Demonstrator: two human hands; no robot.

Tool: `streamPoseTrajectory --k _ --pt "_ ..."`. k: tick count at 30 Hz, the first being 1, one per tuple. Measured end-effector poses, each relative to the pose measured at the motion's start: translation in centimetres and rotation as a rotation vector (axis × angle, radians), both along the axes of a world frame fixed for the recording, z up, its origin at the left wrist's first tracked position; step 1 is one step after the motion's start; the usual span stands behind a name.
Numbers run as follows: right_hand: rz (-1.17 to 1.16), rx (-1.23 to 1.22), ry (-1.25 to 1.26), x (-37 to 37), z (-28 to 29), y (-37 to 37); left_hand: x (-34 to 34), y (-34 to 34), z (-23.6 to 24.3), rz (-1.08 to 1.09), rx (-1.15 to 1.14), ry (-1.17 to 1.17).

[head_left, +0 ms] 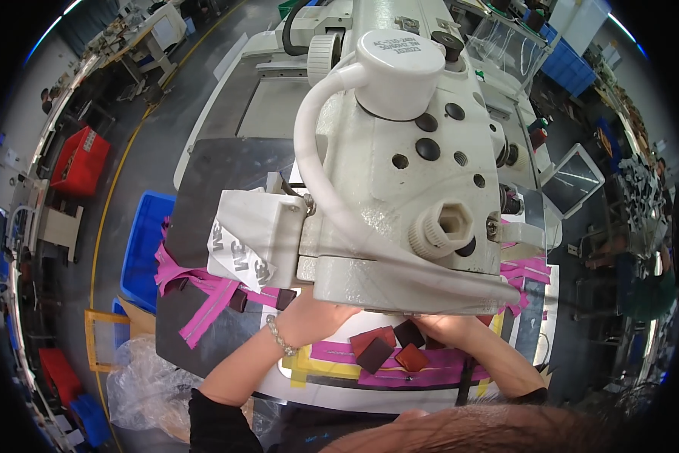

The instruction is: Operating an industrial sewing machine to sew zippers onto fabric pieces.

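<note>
A big cream industrial sewing machine (407, 181) stands in front of me, and its head hides the fingers of both hands. My left hand (313, 315), with a beaded bracelet at the wrist, reaches under the head from the left. From the right, my right hand (447, 330) reaches in near several small patches. A dark brown patch (375, 355) and a reddish-brown patch (412, 358) lie on magenta zipper strips (400, 377) at the table's near edge. Whether either hand holds anything is hidden.
More magenta zipper strips (207, 298) hang across the dark table (226, 170) at left. Beyond the table's left edge are a blue bin (147, 249) and clear plastic bags (154, 385). A red bin (80, 160) stands farther left. Yellow tape (298, 370) edges the work area.
</note>
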State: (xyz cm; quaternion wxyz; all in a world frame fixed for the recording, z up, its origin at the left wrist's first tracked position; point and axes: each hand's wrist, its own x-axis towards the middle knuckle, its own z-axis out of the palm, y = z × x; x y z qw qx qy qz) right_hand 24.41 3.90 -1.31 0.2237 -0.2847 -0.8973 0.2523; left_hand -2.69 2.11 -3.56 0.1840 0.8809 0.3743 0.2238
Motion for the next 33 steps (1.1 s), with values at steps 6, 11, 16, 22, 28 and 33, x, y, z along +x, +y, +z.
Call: streamPoseTrajectory --k 6,11,16,22,28,33 --pt "-0.094 -0.313 -0.223 0.4 -0.1 -0.3 0.1 0.7 1.7 -0.007 0.005 0.010" --pt "-0.091 -0.423 -0.188 0.8 -0.2 0.0 -0.1 0.6 1.4 -0.073 0.218 0.198" --pt "-0.109 -0.506 -0.248 1.4 -1.4 -0.2 0.0 1.1 1.1 -0.079 0.186 0.120" --pt "-0.085 -0.124 -0.323 0.9 -2.3 -0.6 0.1 1.2 0.1 -0.103 0.201 0.135" --pt "-0.063 0.324 -0.189 -0.2 -1.1 -0.5 -0.2 1.2 0.3 -0.096 0.139 0.011" --pt "-0.083 0.295 -0.061 -0.7 -0.9 -0.6 -0.2 1.5 0.3 -0.056 0.122 -0.162"
